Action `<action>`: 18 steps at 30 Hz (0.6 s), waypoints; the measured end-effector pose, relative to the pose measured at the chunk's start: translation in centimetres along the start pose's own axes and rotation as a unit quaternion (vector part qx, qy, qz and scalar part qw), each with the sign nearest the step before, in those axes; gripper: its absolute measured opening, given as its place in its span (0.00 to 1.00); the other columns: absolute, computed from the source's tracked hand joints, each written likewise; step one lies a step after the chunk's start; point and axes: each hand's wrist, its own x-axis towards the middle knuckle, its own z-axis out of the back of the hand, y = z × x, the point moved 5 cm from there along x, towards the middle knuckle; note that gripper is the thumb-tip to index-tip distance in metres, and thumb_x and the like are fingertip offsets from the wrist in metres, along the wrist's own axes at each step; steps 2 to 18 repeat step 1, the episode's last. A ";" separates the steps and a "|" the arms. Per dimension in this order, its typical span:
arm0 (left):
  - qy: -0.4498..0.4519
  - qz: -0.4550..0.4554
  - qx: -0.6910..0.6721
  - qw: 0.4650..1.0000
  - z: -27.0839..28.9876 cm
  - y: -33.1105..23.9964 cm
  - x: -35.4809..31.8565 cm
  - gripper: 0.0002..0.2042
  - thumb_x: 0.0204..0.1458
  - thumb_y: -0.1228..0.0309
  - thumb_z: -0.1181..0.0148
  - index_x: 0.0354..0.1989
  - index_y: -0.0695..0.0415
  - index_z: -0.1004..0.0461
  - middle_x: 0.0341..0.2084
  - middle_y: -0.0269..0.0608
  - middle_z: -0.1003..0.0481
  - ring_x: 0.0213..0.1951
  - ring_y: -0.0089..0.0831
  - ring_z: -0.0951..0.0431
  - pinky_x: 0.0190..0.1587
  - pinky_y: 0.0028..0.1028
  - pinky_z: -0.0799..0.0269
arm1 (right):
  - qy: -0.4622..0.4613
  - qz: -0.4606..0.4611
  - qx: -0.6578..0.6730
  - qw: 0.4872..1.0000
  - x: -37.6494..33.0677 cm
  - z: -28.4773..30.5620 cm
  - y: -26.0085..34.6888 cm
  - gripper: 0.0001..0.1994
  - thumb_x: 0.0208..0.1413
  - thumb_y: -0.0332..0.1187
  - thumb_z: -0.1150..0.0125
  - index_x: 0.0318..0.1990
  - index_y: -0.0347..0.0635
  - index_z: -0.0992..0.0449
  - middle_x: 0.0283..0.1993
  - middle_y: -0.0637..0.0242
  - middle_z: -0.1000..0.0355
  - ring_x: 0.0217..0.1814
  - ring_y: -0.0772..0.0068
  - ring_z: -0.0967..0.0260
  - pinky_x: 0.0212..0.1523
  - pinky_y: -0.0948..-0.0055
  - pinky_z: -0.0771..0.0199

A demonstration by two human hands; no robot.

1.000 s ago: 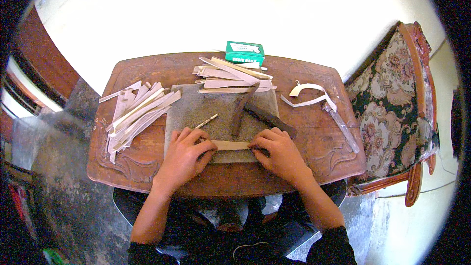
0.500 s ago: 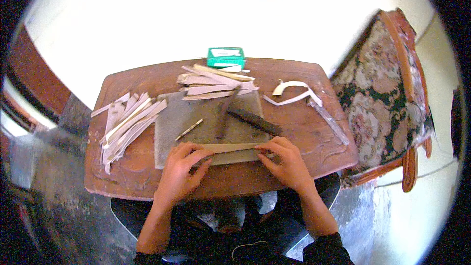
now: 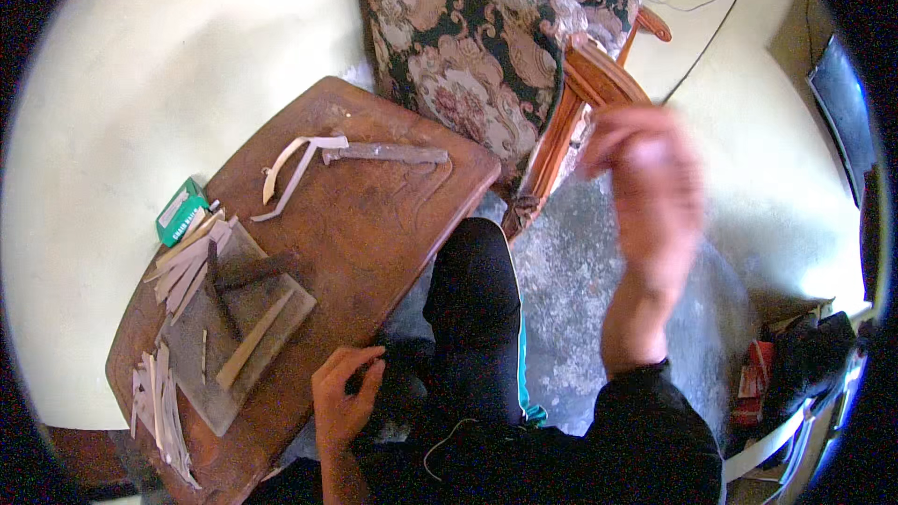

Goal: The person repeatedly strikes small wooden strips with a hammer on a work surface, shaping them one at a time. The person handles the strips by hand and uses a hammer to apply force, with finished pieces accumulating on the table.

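Note:
My left hand (image 3: 348, 393) is beside the table's near edge, its fingers loosely curled and the thumb apart, with nothing visible between them. My right hand (image 3: 650, 164) is raised over the floor in front of the chair; motion smears its fingers, so I cannot make out whether it holds anything. A tapered pale strip (image 3: 254, 341) lies on a grey board (image 3: 223, 416) on the wooden table (image 3: 365, 252). On the same board rest a dark, hammer-like tool (image 3: 257, 273) and a thin pen-like stick (image 3: 205, 355).
Pale strips lie in two piles, one by the green box (image 3: 182, 210) and another (image 3: 164, 411) nearer me. A curled white strip (image 3: 297, 164) and a clear plastic piece (image 3: 388, 153) sit farther right. A floral chair (image 3: 468, 65) stands against the table's far right side.
The view has swung right. Both hands have let go of the tapered strip, which now lies on the board. My right hand has risen away to the right; my left has drawn back to the table edge.

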 end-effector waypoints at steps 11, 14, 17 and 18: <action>0.006 -0.003 -0.006 1.000 -0.6 -0.3 -0.1 0.08 0.49 0.79 0.36 0.38 0.60 0.20 0.29 0.46 0.22 0.32 0.37 0.21 0.38 0.29 0.27 | 0.001 -0.004 0.001 1.000 -0.5 0.2 0.1 0.08 0.64 0.31 0.45 0.44 0.37 0.23 0.38 0.66 0.24 0.40 0.74 0.27 0.44 0.74 0.27; 0.006 -0.003 -0.006 1.000 -0.6 -0.3 -0.1 0.08 0.49 0.79 0.36 0.38 0.60 0.20 0.29 0.46 0.22 0.32 0.37 0.21 0.38 0.29 0.27 | 0.001 -0.004 0.001 1.000 -0.5 0.2 0.1 0.08 0.64 0.31 0.45 0.44 0.37 0.23 0.38 0.66 0.24 0.40 0.74 0.27 0.44 0.74 0.27; 0.006 -0.003 -0.006 1.000 -0.6 -0.3 -0.1 0.08 0.49 0.79 0.36 0.38 0.60 0.20 0.29 0.46 0.22 0.32 0.37 0.21 0.38 0.29 0.27 | 0.001 -0.004 0.001 1.000 -0.5 0.2 0.1 0.08 0.64 0.31 0.45 0.44 0.37 0.23 0.38 0.66 0.24 0.40 0.74 0.27 0.44 0.74 0.27; 0.006 -0.003 -0.006 1.000 -0.6 -0.3 -0.1 0.08 0.49 0.79 0.36 0.38 0.60 0.20 0.29 0.46 0.22 0.32 0.37 0.21 0.38 0.29 0.27 | 0.001 -0.004 0.001 1.000 -0.5 0.2 0.1 0.08 0.64 0.31 0.45 0.44 0.37 0.23 0.38 0.66 0.24 0.40 0.74 0.27 0.44 0.74 0.27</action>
